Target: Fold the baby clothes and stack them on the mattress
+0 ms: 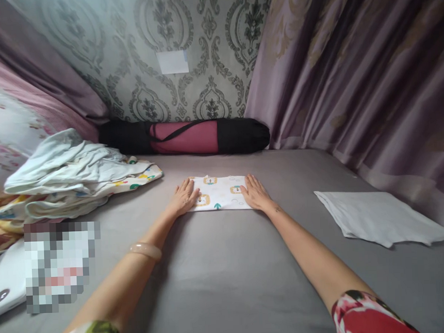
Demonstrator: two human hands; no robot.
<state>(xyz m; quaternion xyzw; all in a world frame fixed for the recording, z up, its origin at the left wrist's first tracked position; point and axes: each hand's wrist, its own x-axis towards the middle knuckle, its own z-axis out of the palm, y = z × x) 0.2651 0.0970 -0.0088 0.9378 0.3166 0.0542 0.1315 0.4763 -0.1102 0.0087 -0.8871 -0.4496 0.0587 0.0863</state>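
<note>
A folded white cloth (223, 198) printed with lion faces and green marks lies flat on the grey sheet (225, 263), in the middle of the head view. My left hand (184, 197) rests flat on its left end, fingers stretched out and pointing away from me. On the right end my right hand (256, 192) lies in the same way, palm down and fingers extended. Both hands touch the cloth, and neither grips it. What is beneath the palms is hidden.
Crumpled pale and patterned clothes (72, 162) are heaped at the left. A folded white cloth piece (380, 217) lies at the right. Along the wall stretches a black and maroon roll bag (184, 137). Purple curtains (335, 60) hang at the right; a white object (14, 275) sits front left.
</note>
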